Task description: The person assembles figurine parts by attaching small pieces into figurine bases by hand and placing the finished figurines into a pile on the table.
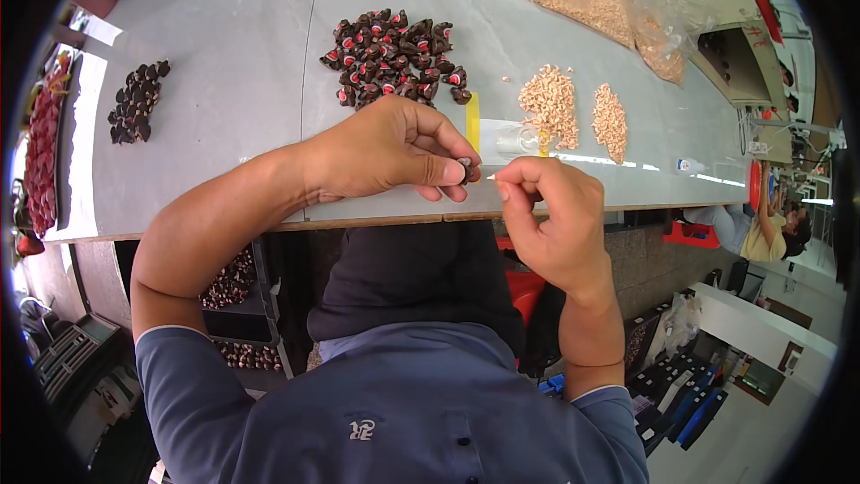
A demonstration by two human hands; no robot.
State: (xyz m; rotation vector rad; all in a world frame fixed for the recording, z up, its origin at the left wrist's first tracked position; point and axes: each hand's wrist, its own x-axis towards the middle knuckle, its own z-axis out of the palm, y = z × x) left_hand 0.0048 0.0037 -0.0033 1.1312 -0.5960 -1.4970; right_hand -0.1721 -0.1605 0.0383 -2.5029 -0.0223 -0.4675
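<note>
Far left: dark tray, red pieces heaped along it. Small pile of dark pieces on table. Beneath, black crate holding dark, pale-flecked pieces. Bigger red-spotted dark pile. Left hand pinches one dark piece above table edge; right hand, fingertips closed, grips a pale bit just beside it. Clear container, contents unclear. Two pale piles; clear bags of pale bits behind.
</note>
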